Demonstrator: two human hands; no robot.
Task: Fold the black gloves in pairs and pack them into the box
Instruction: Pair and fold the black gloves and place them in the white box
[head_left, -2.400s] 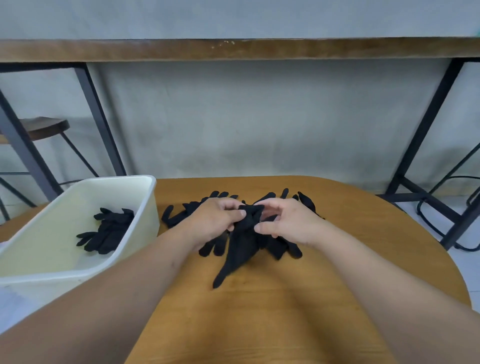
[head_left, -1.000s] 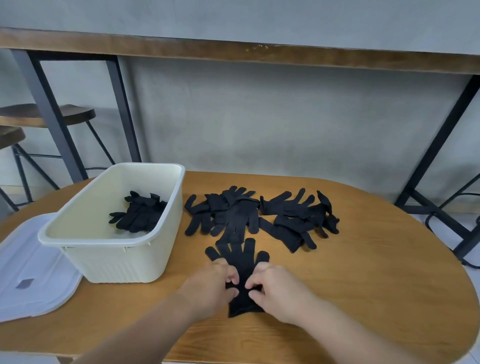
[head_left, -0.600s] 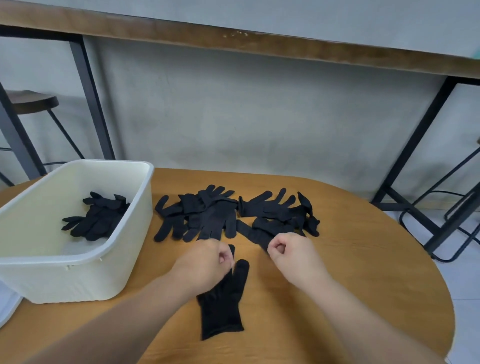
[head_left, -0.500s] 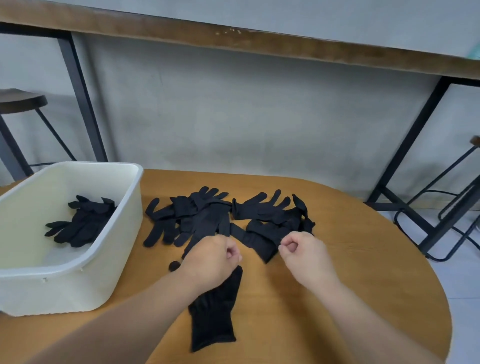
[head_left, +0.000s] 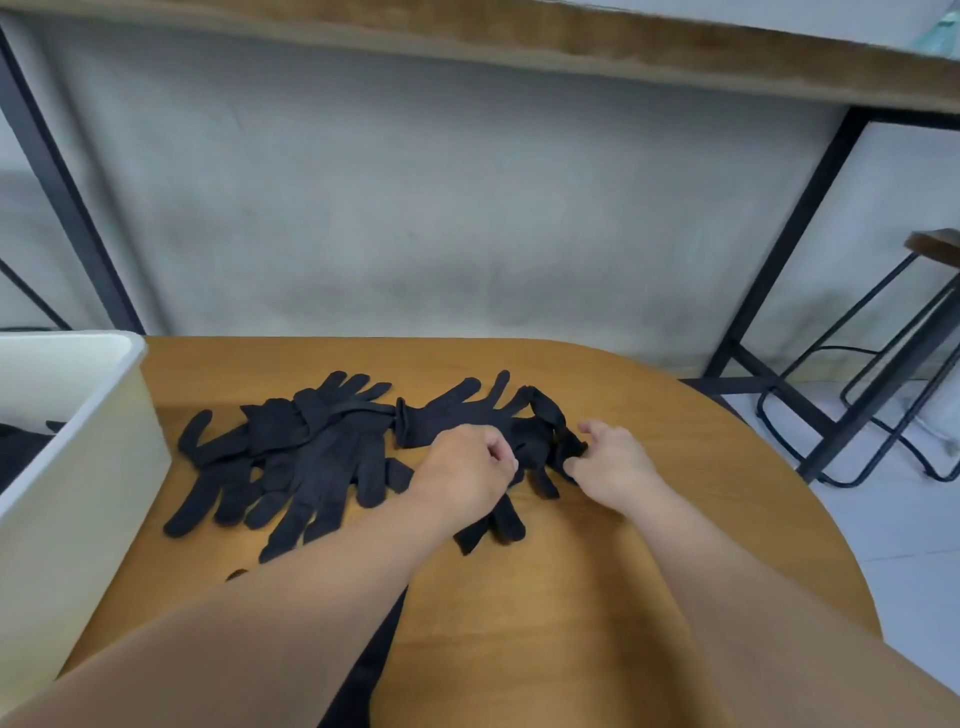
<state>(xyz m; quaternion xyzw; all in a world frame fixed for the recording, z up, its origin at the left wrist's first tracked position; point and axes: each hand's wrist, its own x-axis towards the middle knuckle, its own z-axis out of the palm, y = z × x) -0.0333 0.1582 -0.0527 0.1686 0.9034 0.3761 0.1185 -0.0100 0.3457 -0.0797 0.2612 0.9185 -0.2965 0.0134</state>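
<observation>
On the wooden table, a black glove from the right-hand heap is pinched by the left hand and the right hand, both curled onto it. The soft, limp, light fabric is probably best taken at the cuff. Further left, the glove pile is spread just beside the white box.

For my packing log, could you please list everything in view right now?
gloves: loose pile, count unclear, black, table middle
flat glove: one, black, near edge, mostly under left forearm
box: one, cream, table left, dark fabric inside
table: one, wooden, rounded
bench: one, wooden top, black legs, behind
stool: one, black frame, right
left hand: curled on the gloves
right hand: pinching a glove
</observation>
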